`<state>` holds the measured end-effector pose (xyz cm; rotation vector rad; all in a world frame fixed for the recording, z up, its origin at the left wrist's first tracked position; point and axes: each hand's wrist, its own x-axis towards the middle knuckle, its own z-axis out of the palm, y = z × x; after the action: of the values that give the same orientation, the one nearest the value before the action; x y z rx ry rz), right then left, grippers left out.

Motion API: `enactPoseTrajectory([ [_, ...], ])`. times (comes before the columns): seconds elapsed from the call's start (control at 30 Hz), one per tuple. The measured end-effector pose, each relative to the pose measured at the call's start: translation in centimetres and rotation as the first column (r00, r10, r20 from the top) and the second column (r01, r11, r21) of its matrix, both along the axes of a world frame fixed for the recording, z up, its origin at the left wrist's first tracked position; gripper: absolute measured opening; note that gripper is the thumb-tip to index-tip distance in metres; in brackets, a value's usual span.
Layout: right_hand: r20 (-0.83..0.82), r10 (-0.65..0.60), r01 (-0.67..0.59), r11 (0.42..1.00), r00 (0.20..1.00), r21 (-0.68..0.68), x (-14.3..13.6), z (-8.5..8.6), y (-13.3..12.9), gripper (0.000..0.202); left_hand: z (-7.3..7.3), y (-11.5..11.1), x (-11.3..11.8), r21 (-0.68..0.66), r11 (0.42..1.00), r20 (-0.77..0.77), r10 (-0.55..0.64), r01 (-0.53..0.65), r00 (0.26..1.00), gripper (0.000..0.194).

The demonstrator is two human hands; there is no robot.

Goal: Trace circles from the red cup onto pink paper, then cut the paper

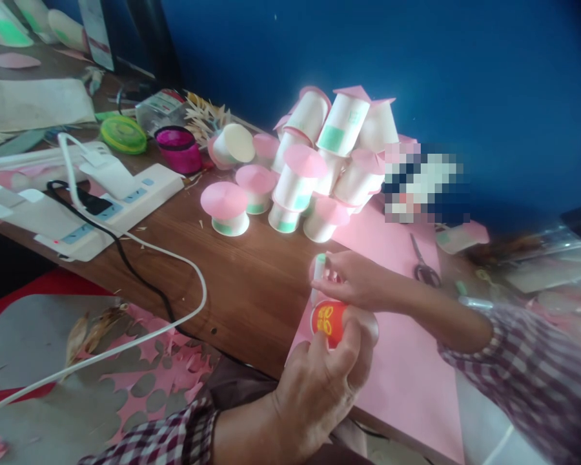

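My left hand [322,384] is closed around a small paper cup [336,323] with a red panel and yellow lettering. The cup lies tilted on its side in the fingers, just above the pink sheet [407,394]. Above it, my right hand [361,278] pinches a slim white tube [319,279] with a green end, close to the cup's rim; I cannot tell whether they touch. Farther back stands a heap of white paper cups [290,181] with green patches, several topped by pink paper discs [224,200] or pointed pink pieces.
Scissors [423,265] lie on the pink sheet at the right. A power strip [121,206] with plugs and cables takes up the table's left side. A magenta container [177,148] and a yellow-green round case [122,134] are behind it. Pink paper scraps [159,361] lie below.
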<state>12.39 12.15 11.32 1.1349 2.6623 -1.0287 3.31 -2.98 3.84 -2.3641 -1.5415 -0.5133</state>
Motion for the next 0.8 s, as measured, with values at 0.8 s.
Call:
enactPoseTrajectory([
  [0.8, -0.152, -0.353, 0.308, 0.916, 0.923, -0.259, 3.4, -0.9, 0.2, 0.013, 0.1, 0.2, 0.1, 0.067, 0.998, 0.072, -0.017, 0.012, 0.997, 0.042],
])
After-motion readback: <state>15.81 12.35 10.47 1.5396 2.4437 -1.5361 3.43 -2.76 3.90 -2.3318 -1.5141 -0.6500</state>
